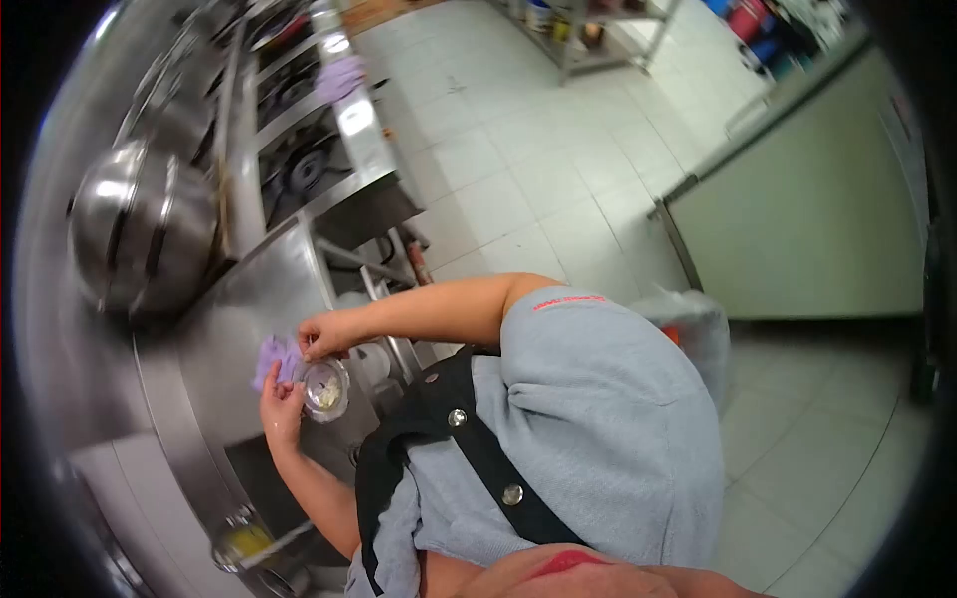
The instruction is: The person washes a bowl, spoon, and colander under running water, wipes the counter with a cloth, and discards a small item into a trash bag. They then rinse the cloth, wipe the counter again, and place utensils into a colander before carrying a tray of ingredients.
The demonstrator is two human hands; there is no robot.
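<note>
A small clear bowl (326, 390) with whitish pieces in its bottom stands at the counter's near edge, close to both hands. My right hand (327, 335) is above it in this view, fingers pinched together near the rim; what they hold, if anything, I cannot make out. On the bowl's other side is my left hand (282, 404), its index finger stretched out and thumb apart, the fingertips overlapping a crumpled purple cloth (269, 363). That cloth lies on the steel counter (204, 384), just beyond the fingers.
A big steel pot (145, 229) stands against the wall. Stove burners (307, 171) run along the counter, with a second purple cloth (341, 79) on their front edge. A container with yellow contents (247, 541) is at lower left. Behind me is a pale green cabinet (797, 199).
</note>
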